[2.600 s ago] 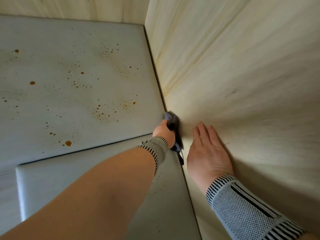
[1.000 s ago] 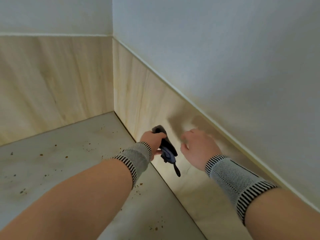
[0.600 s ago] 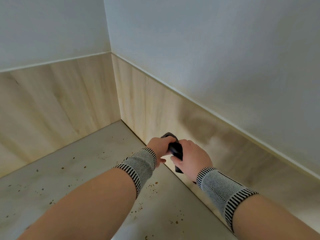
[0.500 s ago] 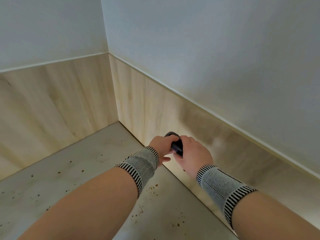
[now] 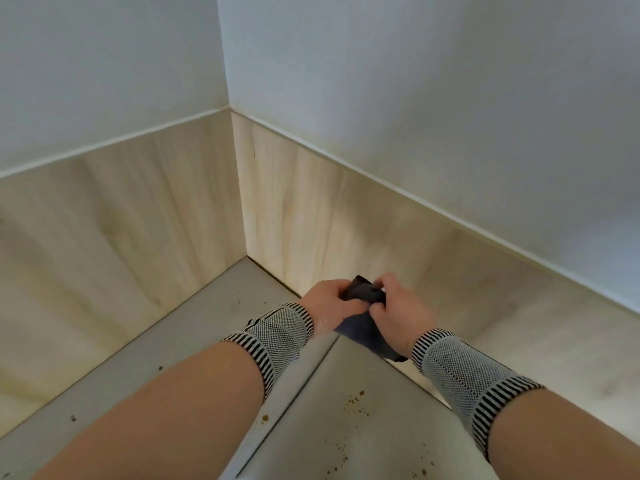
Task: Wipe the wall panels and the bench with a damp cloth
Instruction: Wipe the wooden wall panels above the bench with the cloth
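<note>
A dark blue-grey cloth (image 5: 363,311) hangs bunched between both hands, above the bench by the right wall. My left hand (image 5: 329,304) grips its left side and my right hand (image 5: 398,313) grips its right side, with a flap drooping under my right wrist. The grey bench (image 5: 332,410) runs below, its two cushions split by a seam and spotted with brown stains. Pale wood-grain wall panels meet in the corner: the left panel (image 5: 121,244) and the right panel (image 5: 346,223). Both hands are off the panels.
Plain white wall (image 5: 433,81) rises above the trim over both panels. The corner of the bench (image 5: 247,259) lies just beyond my hands. Both forearms wear striped mesh wristbands.
My left hand lifted the cloth off the right panel near the bench. My right hand left the wall and closed on the cloth too. The view tilted up toward the corner.
</note>
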